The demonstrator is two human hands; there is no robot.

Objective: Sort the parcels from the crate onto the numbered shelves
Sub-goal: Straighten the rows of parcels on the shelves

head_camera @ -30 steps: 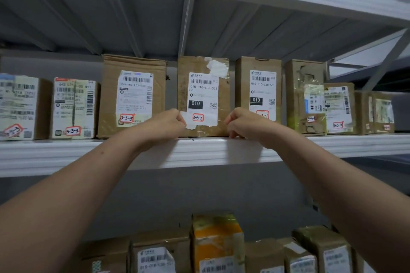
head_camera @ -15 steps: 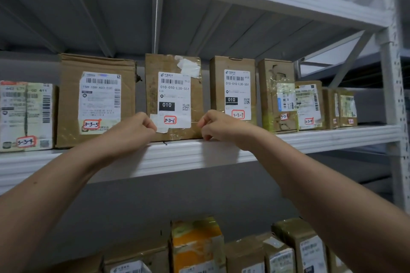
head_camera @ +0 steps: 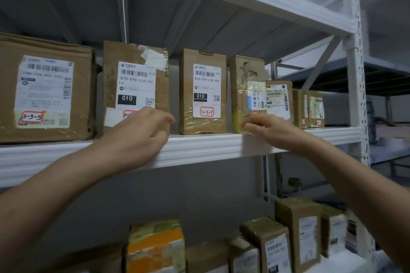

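Although both hands were raised to the numbered shelf, neither had hold of anything that showed. The left hand (head_camera: 142, 133) hung with its fingers (head_camera: 165, 121) loosely bent and the thumb pointing right. The right hand (head_camera: 273, 129) was likewise slack, its fingertips (head_camera: 247, 126) pointing left. Just below both sets of fingers ran the white shelf lip (head_camera: 199, 146). Behind the left fingers stood a brown parcel (head_camera: 135, 86) whose red-ringed tag they half covered; whether they touched the box I could not tell. In the gap between the two hands the parcel marked 3-3-7 (head_camera: 203, 93) stood upright and untouched. Behind the right fingertips stood a tape-wrapped parcel (head_camera: 244, 73), contact again unclear. Left of the left hand sat the wide parcel marked 3-3-5 (head_camera: 44, 91); beyond the right hand smaller boxes ran to the perforated upright (head_camera: 355, 95).

My reading was that placing was done here and the row was being squared. The next move would call for drawing both hands clear without nudging the upright boxes, then turning to the crate, which was out of view.
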